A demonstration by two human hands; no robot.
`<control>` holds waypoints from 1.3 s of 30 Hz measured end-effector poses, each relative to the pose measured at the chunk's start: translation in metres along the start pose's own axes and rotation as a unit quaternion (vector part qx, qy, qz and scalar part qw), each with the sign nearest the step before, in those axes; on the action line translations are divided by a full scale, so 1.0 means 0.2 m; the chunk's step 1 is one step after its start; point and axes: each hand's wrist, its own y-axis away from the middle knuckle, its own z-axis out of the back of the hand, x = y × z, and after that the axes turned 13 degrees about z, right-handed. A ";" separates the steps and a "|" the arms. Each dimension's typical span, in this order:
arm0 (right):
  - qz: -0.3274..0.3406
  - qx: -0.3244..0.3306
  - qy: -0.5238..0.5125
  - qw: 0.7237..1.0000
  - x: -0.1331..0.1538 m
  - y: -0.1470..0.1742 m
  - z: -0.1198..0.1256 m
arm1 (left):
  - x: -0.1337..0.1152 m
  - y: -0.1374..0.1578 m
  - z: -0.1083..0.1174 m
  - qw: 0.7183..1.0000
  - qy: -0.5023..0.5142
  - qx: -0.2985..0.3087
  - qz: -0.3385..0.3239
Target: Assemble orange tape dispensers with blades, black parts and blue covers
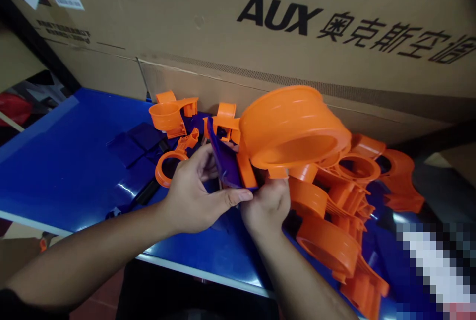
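Observation:
My left hand (199,193) grips a dark blue plastic plate (225,163), its thumb pressed along the lower edge. My right hand (269,203) is closed around the lower part of a large orange plastic tape dispenser frame (286,121), whose wide ring tilts up toward the carton. The plate meets a flat orange part of the frame between my two hands. My right fingers are mostly hidden behind the frame. Just left of my left hand lies a smaller orange ring with an arm (162,173).
Several orange dispenser frames (327,245) are piled on the right of the blue table (74,146). More orange pieces (165,115) and dark blue plates (145,136) lie at the back left. A large cardboard carton (186,17) stands behind the table. Part of the lower right is pixelated.

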 end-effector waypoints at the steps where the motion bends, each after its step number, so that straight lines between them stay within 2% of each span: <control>1: 0.009 -0.004 0.000 1.000 0.01 0.00 0.00 | 0.00 0.00 0.00 1.000 0.001 -0.002 0.016; 5: 0.025 -0.002 -0.009 1.000 0.03 -0.02 -0.01 | 0.01 0.01 0.00 0.999 0.012 -0.008 0.043; 13: -0.023 0.002 -0.038 0.999 0.06 -0.04 -0.01 | 0.00 0.00 0.00 0.999 0.018 -0.027 -0.007; 21: -0.076 -0.017 -0.108 0.991 0.05 -0.04 -0.03 | -0.01 -0.01 -0.01 0.999 0.005 -0.038 -0.021; 25: -0.065 -0.022 -0.114 0.991 0.05 -0.05 -0.03 | -0.01 -0.01 0.00 0.999 0.003 -0.030 -0.037; 32: -0.045 -0.018 -0.098 0.994 0.03 -0.04 -0.04 | -0.01 -0.01 0.00 0.999 -0.008 -0.031 -0.019; 39: -0.050 -0.007 -0.069 0.996 0.03 -0.03 -0.02 | 0.00 -0.01 0.00 0.998 -0.027 -0.041 -0.028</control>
